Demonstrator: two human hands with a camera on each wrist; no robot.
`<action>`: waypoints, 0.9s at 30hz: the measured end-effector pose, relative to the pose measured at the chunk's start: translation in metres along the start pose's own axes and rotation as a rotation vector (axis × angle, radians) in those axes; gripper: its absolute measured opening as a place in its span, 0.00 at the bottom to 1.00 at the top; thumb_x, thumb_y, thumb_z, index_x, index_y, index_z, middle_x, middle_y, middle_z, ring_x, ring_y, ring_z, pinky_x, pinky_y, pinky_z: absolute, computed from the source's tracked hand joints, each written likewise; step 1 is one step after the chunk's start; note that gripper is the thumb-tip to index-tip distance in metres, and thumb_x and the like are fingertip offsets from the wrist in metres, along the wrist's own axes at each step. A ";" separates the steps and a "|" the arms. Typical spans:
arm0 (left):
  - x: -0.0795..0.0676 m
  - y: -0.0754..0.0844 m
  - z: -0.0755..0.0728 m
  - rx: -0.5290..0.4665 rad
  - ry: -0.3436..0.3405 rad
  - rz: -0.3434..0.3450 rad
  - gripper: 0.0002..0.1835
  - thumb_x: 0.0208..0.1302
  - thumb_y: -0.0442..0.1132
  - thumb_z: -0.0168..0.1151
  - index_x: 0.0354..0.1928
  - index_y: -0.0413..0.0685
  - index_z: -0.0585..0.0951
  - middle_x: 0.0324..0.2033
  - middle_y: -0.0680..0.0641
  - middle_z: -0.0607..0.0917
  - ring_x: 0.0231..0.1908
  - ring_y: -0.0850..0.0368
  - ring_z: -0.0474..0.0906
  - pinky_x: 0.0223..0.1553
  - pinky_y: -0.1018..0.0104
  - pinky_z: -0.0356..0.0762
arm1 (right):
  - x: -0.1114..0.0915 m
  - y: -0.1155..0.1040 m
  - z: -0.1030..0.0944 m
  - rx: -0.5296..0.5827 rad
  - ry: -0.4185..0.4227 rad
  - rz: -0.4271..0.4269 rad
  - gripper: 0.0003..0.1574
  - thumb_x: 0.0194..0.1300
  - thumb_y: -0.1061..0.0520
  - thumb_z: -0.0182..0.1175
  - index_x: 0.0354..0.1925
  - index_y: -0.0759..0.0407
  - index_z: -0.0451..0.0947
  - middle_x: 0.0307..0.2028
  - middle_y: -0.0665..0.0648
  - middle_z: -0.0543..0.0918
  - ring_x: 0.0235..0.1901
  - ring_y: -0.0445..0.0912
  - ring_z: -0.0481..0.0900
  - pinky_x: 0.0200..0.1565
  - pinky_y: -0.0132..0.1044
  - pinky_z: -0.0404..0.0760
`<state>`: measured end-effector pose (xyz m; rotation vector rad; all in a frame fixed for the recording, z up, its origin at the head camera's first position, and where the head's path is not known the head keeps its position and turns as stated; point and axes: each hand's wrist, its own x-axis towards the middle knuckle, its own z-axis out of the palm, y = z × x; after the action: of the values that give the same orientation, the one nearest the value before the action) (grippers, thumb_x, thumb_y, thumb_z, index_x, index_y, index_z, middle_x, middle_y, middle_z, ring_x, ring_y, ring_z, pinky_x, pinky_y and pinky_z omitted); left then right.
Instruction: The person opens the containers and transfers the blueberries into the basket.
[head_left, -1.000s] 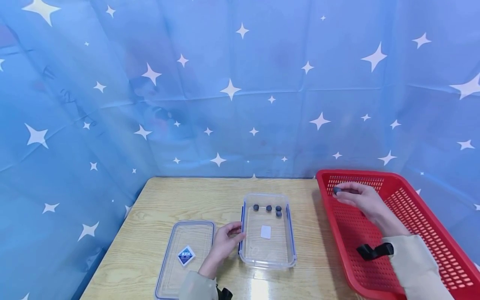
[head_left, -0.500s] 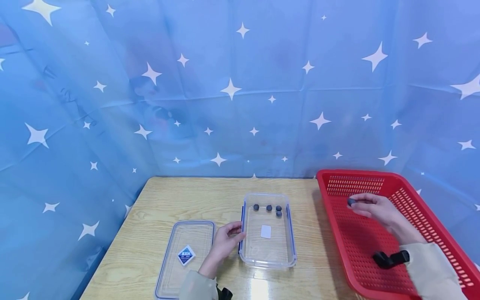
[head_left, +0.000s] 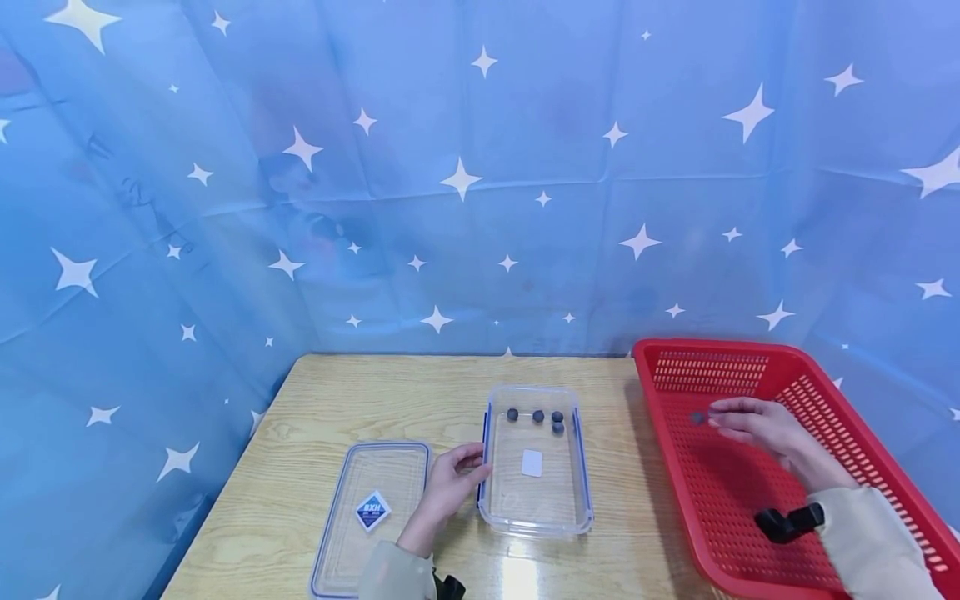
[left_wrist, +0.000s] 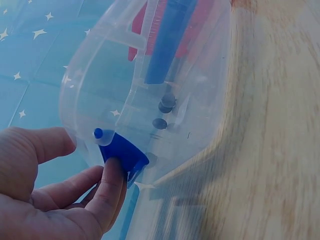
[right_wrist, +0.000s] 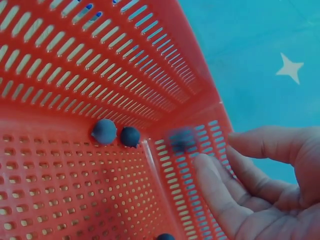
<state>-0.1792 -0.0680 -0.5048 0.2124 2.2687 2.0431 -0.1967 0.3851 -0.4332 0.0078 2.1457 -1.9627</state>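
In the right wrist view, a blurred blueberry [right_wrist: 182,139] is in mid-air just off the fingertips of my right hand [right_wrist: 250,180], whose thumb and fingers are spread. In the head view that hand [head_left: 761,429] hovers inside the red basket [head_left: 671,483]. Two blueberries [right_wrist: 104,131] lie by the basket wall, and another [right_wrist: 165,236] is partly cut off. My left hand [head_left: 450,483] holds the left side of a clear plastic container [head_left: 517,508], fingertips at its blue latch [left_wrist: 125,152]. Several blueberries [head_left: 538,417] sit towards the container's far end.
A clear lid [head_left: 390,475] with a blue rim and a diamond label lies left of the container on the wooden table [head_left: 360,392]. A white label [head_left: 532,463] shows on the container's bottom. A blue star-patterned curtain [head_left: 450,217] hangs behind.
My right hand moved right and toward me over the basket, then its fingers parted and the blueberry dropped from them. My left hand and the container stayed in place.
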 end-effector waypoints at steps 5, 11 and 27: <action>-0.001 0.001 0.000 -0.003 -0.001 0.002 0.20 0.57 0.27 0.62 0.50 0.22 0.73 0.43 0.30 0.79 0.44 0.43 0.76 0.42 0.73 0.77 | 0.000 -0.003 0.002 0.009 0.022 -0.001 0.12 0.66 0.66 0.54 0.40 0.52 0.80 0.35 0.45 0.83 0.36 0.39 0.83 0.40 0.31 0.81; -0.001 0.000 -0.001 -0.025 -0.003 -0.019 0.20 0.57 0.27 0.62 0.51 0.22 0.73 0.43 0.30 0.79 0.45 0.41 0.76 0.41 0.76 0.75 | 0.002 -0.015 0.017 0.045 0.013 -0.046 0.09 0.67 0.64 0.54 0.43 0.57 0.79 0.37 0.45 0.84 0.38 0.39 0.83 0.41 0.30 0.81; 0.000 -0.001 0.000 -0.005 -0.006 -0.010 0.21 0.57 0.28 0.62 0.51 0.23 0.73 0.45 0.30 0.79 0.46 0.41 0.76 0.42 0.74 0.76 | 0.029 -0.052 0.077 0.104 0.032 -0.084 0.10 0.64 0.62 0.58 0.45 0.63 0.77 0.37 0.48 0.82 0.39 0.40 0.83 0.44 0.33 0.80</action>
<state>-0.1792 -0.0685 -0.5053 0.2070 2.2562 2.0403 -0.2202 0.3001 -0.3929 -0.0342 2.0930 -2.1333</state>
